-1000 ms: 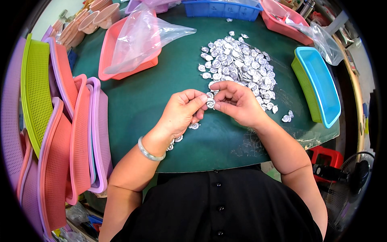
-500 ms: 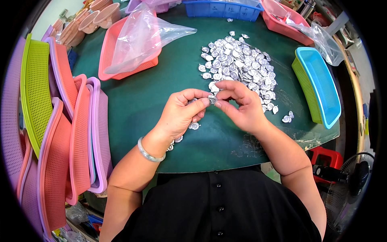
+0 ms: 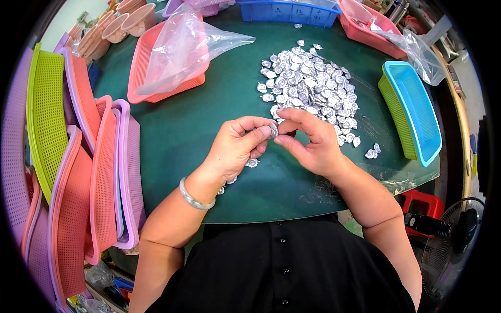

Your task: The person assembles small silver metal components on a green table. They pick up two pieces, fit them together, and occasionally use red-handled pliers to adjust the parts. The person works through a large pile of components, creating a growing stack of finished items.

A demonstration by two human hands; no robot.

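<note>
Between the thumb and forefinger of my left hand [image 3: 233, 143] is a small silver snail-shaped metal piece [image 3: 274, 130], now seen nearly edge-on. My right hand [image 3: 317, 141] is right beside it, thumb and fingers curved and apart around the piece's right side; whether a fingertip touches it I cannot tell. Just beyond the hands lies a large heap of similar silver snail pieces [image 3: 308, 81]. A few more snail pieces [image 3: 252, 163] lie under and beside my left hand and wrist, partly hidden by them.
On the green tabletop [image 3: 177, 135] stand a pink basket [image 3: 136, 78] with a clear plastic bag, a blue-and-green basket [image 3: 412, 115] at right, and a blue bin [image 3: 287, 14] at the back. Stacked baskets [image 3: 104, 177] crowd the left; a fan [image 3: 459, 229] stands lower right.
The snail piece has turned from face-up to nearly edge-on. My right thumb and fingers have spread slightly apart and shifted a little left. My left hand is almost still.
</note>
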